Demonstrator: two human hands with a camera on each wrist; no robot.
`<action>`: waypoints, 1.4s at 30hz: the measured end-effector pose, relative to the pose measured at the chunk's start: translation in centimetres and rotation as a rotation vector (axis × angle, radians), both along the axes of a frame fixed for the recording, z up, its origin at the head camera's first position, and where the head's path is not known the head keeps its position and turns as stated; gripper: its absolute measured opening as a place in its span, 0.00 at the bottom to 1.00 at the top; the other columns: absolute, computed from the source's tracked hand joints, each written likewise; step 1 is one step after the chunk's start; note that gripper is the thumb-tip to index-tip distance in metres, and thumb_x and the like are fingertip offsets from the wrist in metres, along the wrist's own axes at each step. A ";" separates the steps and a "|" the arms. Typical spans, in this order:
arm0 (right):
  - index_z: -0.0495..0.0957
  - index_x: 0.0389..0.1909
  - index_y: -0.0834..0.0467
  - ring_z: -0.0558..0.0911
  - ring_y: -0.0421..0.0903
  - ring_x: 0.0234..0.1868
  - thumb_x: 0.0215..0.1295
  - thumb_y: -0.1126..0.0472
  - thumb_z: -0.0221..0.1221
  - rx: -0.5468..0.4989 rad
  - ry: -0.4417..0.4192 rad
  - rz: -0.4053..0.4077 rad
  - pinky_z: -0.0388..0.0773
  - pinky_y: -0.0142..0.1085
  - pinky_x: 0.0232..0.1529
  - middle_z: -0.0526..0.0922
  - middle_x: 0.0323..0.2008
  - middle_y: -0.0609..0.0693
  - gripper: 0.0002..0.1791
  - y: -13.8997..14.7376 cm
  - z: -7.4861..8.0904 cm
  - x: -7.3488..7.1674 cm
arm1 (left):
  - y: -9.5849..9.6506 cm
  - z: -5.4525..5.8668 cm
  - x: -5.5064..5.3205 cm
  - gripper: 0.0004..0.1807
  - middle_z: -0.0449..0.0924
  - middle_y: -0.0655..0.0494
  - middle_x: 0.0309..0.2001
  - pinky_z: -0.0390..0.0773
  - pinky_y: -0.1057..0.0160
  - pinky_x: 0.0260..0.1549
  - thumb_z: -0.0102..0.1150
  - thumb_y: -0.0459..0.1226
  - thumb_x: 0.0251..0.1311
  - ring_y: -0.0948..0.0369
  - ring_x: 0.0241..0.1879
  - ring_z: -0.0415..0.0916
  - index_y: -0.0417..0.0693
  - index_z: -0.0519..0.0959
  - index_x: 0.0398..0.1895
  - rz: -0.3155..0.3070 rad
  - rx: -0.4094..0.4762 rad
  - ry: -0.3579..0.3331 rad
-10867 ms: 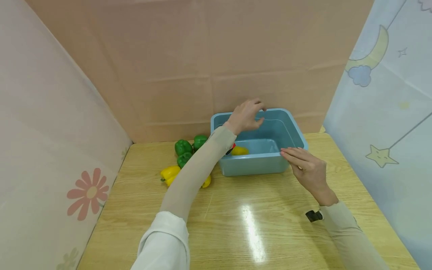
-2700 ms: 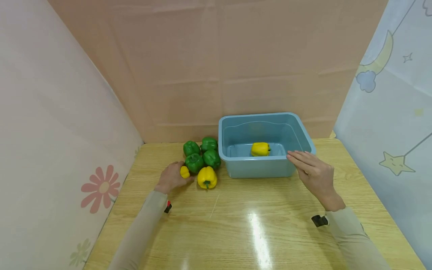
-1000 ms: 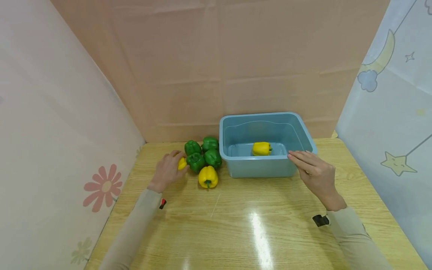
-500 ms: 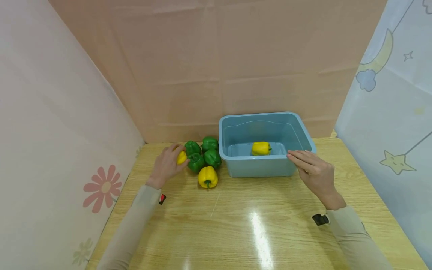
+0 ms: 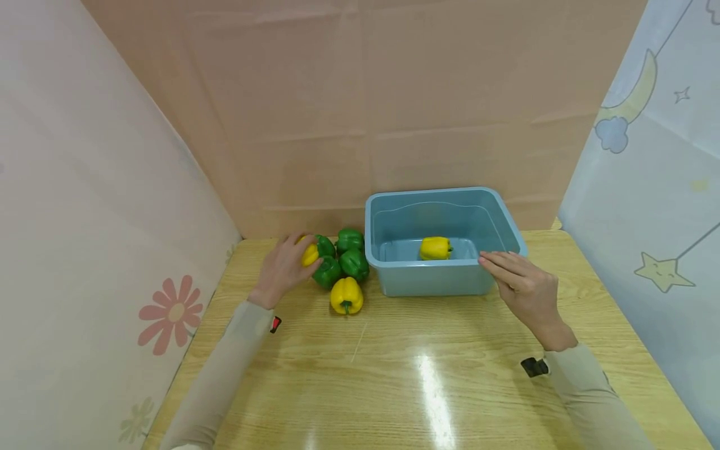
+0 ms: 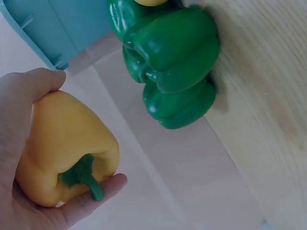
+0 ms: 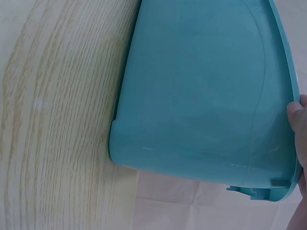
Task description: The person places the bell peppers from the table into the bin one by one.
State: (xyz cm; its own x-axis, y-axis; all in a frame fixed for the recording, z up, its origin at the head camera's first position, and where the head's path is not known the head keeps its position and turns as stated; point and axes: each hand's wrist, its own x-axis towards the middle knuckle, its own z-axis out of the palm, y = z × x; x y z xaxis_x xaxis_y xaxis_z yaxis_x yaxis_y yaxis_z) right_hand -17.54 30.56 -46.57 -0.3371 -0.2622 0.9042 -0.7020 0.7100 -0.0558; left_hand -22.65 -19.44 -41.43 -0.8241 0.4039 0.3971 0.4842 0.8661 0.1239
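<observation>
My left hand point(image 5: 281, 262) grips a yellow bell pepper point(image 5: 310, 254) beside several green bell peppers point(image 5: 327, 272). In the left wrist view, thumb and fingers wrap this pepper point(image 6: 67, 134), whose green stem faces the camera; it appears raised off the table. My right hand point(image 5: 523, 290) holds the near right corner of a blue plastic bin point(image 5: 433, 279). The right wrist view shows its thumb point(image 7: 295, 111) against the outside of the rim, the other fingers mostly cut off by the frame edge. One yellow bell pepper point(image 5: 435, 249) lies inside the bin.
Another yellow bell pepper point(image 5: 346, 295) rests on the wooden table point(image 5: 360, 387), in front of the green ones. The green peppers sit close to the bin's left side. A brown cloth backdrop point(image 5: 281, 125) rises behind, with patterned white panels on both sides.
Ten seconds ago my left hand was over the bin. Since then it took hold of a yellow bell pepper left of the green ones and has raised it, lately rightward. The right hand stays put.
</observation>
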 end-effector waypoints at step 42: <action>0.92 0.52 0.58 0.92 0.63 0.42 0.50 0.82 0.68 -0.018 -0.006 0.002 0.68 0.29 0.74 0.93 0.49 0.54 0.28 -0.1 0.2 0.1 | 3.1 3.7 -2.3 0.23 0.81 0.42 0.61 0.82 0.41 0.57 0.75 0.42 0.64 0.38 0.59 0.77 0.45 0.82 0.59 -0.099 0.036 0.089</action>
